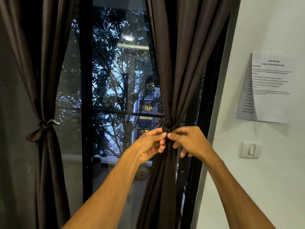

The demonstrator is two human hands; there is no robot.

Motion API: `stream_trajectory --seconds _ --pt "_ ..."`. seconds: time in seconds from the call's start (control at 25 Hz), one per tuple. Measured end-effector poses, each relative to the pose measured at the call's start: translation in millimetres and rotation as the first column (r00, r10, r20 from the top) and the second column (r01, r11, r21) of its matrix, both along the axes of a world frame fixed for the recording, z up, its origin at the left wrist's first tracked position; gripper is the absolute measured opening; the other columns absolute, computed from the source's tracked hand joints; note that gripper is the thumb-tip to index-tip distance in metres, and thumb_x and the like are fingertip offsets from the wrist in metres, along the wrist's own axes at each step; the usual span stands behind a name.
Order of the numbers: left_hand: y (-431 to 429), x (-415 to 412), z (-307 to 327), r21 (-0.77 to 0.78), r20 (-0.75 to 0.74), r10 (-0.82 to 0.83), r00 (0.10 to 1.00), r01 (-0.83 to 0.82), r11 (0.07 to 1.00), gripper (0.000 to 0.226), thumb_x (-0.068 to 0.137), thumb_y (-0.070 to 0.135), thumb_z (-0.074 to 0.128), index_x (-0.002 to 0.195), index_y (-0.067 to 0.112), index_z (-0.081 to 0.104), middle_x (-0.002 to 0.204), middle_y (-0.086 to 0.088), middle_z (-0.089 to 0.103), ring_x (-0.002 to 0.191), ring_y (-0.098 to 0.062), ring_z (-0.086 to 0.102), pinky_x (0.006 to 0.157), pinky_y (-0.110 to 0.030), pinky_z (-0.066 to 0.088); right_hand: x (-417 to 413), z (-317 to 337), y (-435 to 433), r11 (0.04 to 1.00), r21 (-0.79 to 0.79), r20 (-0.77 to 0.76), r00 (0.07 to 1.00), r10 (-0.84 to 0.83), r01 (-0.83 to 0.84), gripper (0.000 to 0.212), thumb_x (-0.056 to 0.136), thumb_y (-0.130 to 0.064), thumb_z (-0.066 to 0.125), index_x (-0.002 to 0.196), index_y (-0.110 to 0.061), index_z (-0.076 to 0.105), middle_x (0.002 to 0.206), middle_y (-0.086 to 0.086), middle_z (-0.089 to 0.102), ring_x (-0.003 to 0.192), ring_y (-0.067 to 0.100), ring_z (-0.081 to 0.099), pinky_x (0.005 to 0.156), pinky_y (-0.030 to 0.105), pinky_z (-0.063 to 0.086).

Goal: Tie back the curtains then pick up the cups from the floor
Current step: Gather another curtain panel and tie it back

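Two dark brown curtains hang in front of a glass door. The left curtain [44, 80] is gathered at mid height by a knotted tie-back [43, 128]. The right curtain [178, 71] is bunched at a dark tie-back [166, 125]. My left hand [151, 146] and my right hand [189, 141] meet just below that bunch, and both pinch the tie-back's ends between thumb and fingers. No cups or floor are in view.
A black door frame [86, 113] runs down between the curtains, with dark glass and trees behind. A white wall [247, 179] at the right carries a printed sheet [270, 86] and a light switch [250, 149].
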State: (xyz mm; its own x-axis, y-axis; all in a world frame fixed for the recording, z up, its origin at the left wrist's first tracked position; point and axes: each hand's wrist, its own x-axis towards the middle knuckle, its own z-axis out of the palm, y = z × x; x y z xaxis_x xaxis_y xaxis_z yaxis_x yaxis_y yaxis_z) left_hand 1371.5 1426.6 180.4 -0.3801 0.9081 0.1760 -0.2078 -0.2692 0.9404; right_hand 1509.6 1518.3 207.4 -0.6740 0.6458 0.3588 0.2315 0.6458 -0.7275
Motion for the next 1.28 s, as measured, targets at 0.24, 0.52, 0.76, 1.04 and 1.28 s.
stream_trajectory --seconds 0.24,0.52,0.76,1.04,1.28 --pt "2.0 -1.2 -4.7 0.043 -0.053 -0.036 0.998 0.038 0.998 0.022 0.097 0.005 0.047 0.115 0.006 0.059 0.053 0.0 0.045 0.046 -0.011 0.046 0.046 -0.022 0.04 -9.6 -11.0 -8.7 0.978 0.091 -0.207 0.964 -0.164 0.186 0.027 0.069 -0.044 0.083 0.082 -0.03 0.065 0.07 -0.009 0.068 0.058 0.012 0.065 0.06 0.036 0.055" --pt "-2.4 -9.1 -9.9 0.092 -0.063 -0.053 0.997 0.059 0.994 0.023 0.097 0.004 0.045 0.115 0.009 0.059 0.058 -0.001 0.047 0.052 -0.011 0.049 0.052 -0.023 0.043 -16.2 -17.9 -13.8 0.931 0.324 -0.159 0.98 -0.121 0.168 0.033 0.079 -0.043 0.075 0.11 -0.043 0.064 0.088 -0.016 0.062 0.073 0.005 0.063 0.071 0.037 0.056" --pt "-0.1 -8.6 -9.0 0.079 -0.165 -0.045 0.985 0.059 0.995 0.02 0.097 0.004 0.047 0.111 0.009 0.06 0.06 -0.001 0.049 0.055 -0.011 0.05 0.055 -0.023 0.044 -5.9 -8.1 3.4 0.994 0.103 -0.174 0.984 0.049 -0.031 0.022 0.076 -0.03 0.081 0.094 -0.037 0.07 0.08 -0.006 0.07 0.048 0.017 0.065 0.046 0.023 0.047" --pt "1.9 -6.8 -10.5 0.109 -0.23 0.039 0.972 -0.014 0.994 0.009 0.094 0.005 0.054 0.102 0.008 0.059 0.063 -0.005 0.056 0.056 -0.015 0.056 0.055 -0.025 0.049 -7.1 -10.3 10.8 0.977 0.213 -0.204 0.976 0.075 -0.03 0.014 0.077 -0.027 0.08 0.088 -0.03 0.073 0.079 -0.006 0.062 0.065 0.006 0.058 0.068 0.035 0.053" --pt "6.0 -7.0 -9.7 0.107 -0.338 0.17 0.925 -0.142 0.984 0.008 0.092 0.003 0.057 0.096 0.009 0.058 0.059 -0.005 0.061 0.051 -0.015 0.058 0.051 -0.026 0.051 -6.3 -5.2 8.9 0.918 0.393 -0.123 0.987 0.106 -0.05 0.006 0.078 -0.023 0.079 0.081 -0.022 0.073 0.077 -0.004 0.056 0.07 0.007 0.055 0.068 0.023 0.045"
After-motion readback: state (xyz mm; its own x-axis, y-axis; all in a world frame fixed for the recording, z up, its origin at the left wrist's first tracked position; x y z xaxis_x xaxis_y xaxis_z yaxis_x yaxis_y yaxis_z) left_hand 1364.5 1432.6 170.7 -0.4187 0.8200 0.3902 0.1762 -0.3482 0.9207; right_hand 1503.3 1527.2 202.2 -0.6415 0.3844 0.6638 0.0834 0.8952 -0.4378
